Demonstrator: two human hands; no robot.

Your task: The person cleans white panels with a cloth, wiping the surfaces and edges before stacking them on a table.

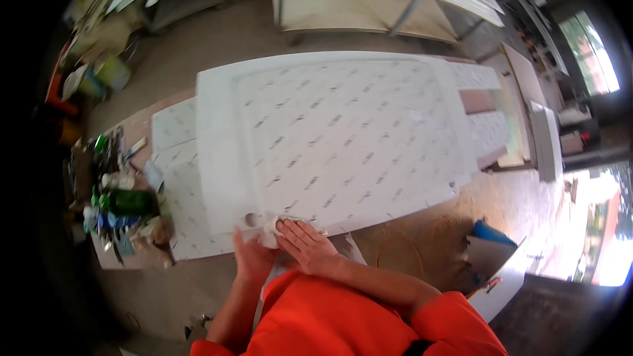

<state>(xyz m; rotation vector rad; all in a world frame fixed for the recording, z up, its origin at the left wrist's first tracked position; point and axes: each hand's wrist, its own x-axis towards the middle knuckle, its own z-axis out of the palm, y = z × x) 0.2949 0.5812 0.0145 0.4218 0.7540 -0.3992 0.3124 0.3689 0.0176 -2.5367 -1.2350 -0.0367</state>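
A large white panel (227,132) with rows of small printed marks lies flat in front of me. At its near edge, left of the middle, my right hand (310,248) presses a crumpled white cloth (270,232) against the surface, its fingers stretched out together over it. My left hand (254,258) is just to the left, by the edge of the panel, with thumb and fingers apart. Its fingertips are slightly blurred beside the cloth, and I see nothing held in it. A small round dark spot (250,219) shows on the panel just beyond this hand.
Smaller marked sheets (178,188) lie under the panel's left side. Further left, a green bottle (130,202) sits among cluttered tools and containers. Buckets (112,72) stand at the far left. A second table (356,3) holds white boards at the back. Boards (547,142) lean at right.
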